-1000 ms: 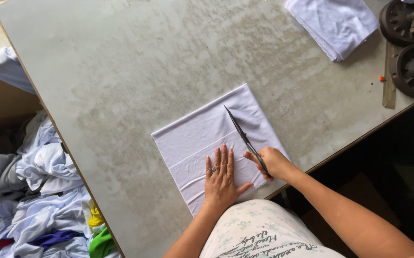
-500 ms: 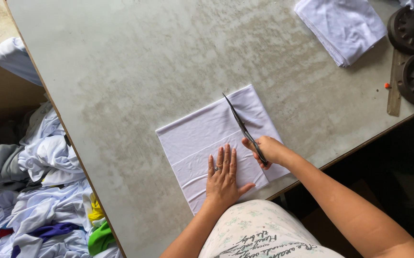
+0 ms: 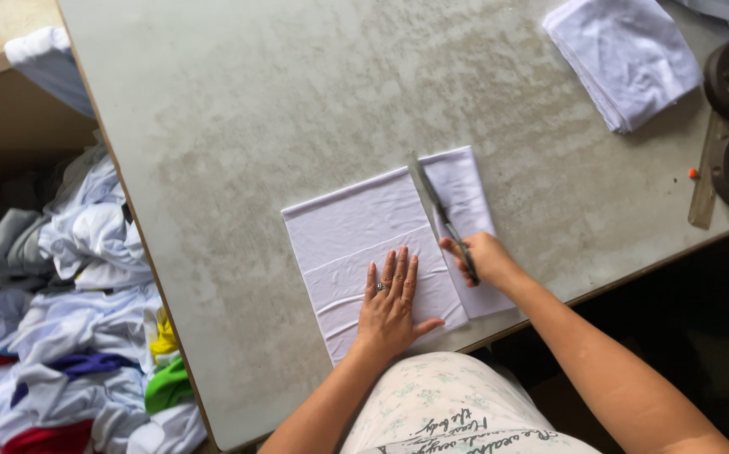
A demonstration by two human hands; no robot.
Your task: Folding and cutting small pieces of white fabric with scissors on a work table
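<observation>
Left hand (image 3: 391,307) spread flat on the cloth (image 3: 364,244), right hand (image 3: 484,259) gripping scissors (image 3: 436,206) whose blades point away across the surface (image 3: 297,92).

No packages, labels, signs or screens anywhere on this table or beside it, as far as I can see from here.
</observation>
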